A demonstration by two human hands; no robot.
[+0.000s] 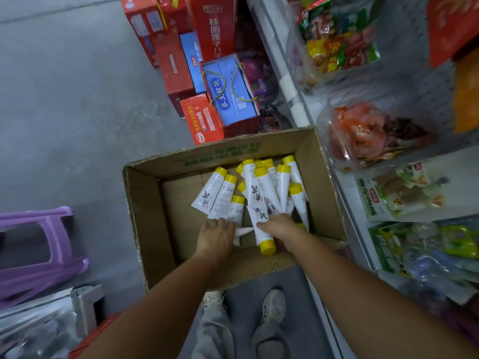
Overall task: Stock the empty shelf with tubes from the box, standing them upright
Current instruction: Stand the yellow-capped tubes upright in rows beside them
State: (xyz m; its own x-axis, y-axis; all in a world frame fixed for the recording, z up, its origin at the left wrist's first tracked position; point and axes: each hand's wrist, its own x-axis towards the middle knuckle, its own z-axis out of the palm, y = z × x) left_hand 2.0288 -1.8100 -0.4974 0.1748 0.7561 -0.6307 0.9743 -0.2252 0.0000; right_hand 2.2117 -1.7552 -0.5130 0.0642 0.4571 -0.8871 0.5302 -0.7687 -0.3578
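Note:
An open cardboard box sits on the floor below me, holding several white tubes with yellow caps. My left hand rests low in the box with its fingers closed on the flat ends of tubes fanned out to the left. My right hand grips a bunch of tubes; one of them points its yellow cap toward me. The remaining tubes lie loose against the box's right side. No empty shelf is in view.
White shelving with bagged snacks runs along the right, close to the box. Red and blue gift cartons are stacked beyond the box. A purple plastic stool stands at the left. My shoes are just behind the box.

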